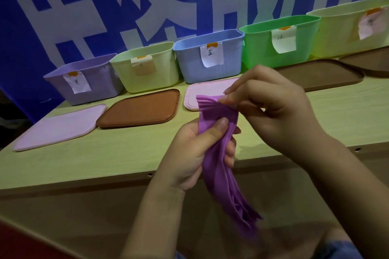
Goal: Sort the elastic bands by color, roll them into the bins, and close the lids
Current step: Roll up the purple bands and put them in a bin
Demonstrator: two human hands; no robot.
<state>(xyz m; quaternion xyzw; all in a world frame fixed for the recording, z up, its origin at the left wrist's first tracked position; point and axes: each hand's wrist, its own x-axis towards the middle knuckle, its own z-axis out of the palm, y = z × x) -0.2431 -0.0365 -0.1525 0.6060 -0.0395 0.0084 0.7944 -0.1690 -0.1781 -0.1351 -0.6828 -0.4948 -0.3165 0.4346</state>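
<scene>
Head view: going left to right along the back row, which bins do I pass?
Purple bin → pale yellow-green bin → blue bin → bright green bin → large pale yellow-green bin.

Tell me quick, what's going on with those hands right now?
Left hand grips purple band mid-length. Right hand pinches its top end. Purple bin open, lid lying in front. Nothing in the way.
</scene>
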